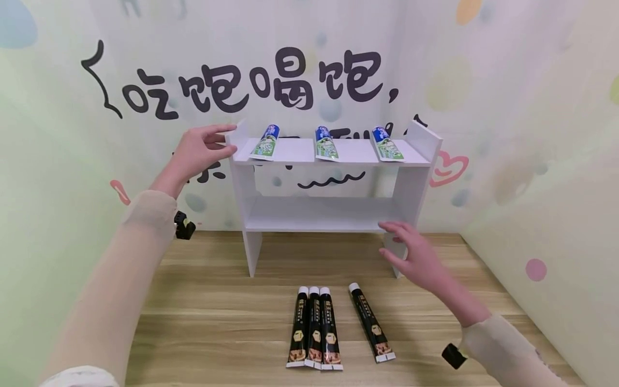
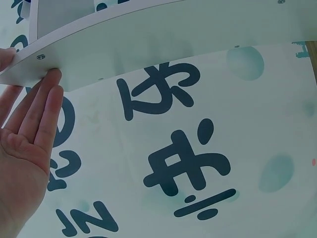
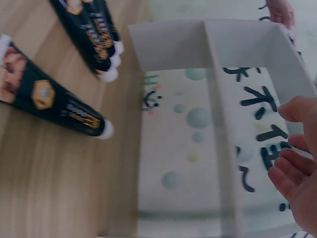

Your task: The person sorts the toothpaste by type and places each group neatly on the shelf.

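Note:
At the upper left of a white two-tier shelf [image 1: 321,215], my left hand [image 1: 200,150] pinches the top of its side panel [image 2: 148,39] between thumb and fingers. My right hand [image 1: 416,255] hovers before the shelf's lower right part, fingers loosely bent and holding nothing. In the right wrist view that hand [image 3: 302,163] overlaps the shelf's upper opening. On the top board lie three blue, white and green toothpaste tubes, at left [image 1: 266,143], middle [image 1: 326,144] and right [image 1: 387,144], their flat ends toward the front.
Three black toothpaste tubes [image 1: 314,328] with white caps lie side by side on the wood-grain table [image 1: 203,312] before the shelf. Another black tube [image 1: 371,322] lies slanted to their right. Behind stands a printed wall [image 1: 145,59]; another wall [image 1: 541,188] bounds the right side.

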Tool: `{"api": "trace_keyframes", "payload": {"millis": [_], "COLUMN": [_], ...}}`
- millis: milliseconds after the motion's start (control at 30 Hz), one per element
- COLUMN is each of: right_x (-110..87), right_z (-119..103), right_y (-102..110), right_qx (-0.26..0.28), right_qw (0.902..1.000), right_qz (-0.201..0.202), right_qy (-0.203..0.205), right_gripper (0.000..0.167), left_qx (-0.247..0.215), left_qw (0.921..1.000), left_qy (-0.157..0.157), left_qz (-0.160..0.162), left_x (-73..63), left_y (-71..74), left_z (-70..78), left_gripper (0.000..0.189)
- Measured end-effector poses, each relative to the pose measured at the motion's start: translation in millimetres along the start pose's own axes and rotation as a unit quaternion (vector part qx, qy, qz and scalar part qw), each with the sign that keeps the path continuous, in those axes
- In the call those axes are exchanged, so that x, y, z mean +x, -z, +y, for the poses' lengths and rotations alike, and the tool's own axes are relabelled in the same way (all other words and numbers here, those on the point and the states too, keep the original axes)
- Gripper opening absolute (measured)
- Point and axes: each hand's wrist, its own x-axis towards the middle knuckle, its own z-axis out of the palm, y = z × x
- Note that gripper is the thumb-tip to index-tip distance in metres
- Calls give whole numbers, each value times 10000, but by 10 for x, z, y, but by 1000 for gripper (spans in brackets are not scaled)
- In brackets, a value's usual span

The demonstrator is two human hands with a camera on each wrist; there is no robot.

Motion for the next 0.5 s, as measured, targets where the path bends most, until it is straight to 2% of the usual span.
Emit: {"api": "trace_keyframes", "payload": {"millis": [233,500], "right_x": [-238,-475], "right_z": [6,19], "right_y": [-263,-469], "right_qx": [33,166], "right_qw": [9969,9929], "right_qz": [-673,-1003], "right_qy": [-402,-617], "right_gripper": [58,60], "left_qx": [19,8], "left_qw": [10000,10000], "left_qy": [22,10], "left_qz": [20,28], "left_x": [-3,-1], "left_y": [4,-5], "left_z": [-13,-5], "left_gripper": [55,56]}}
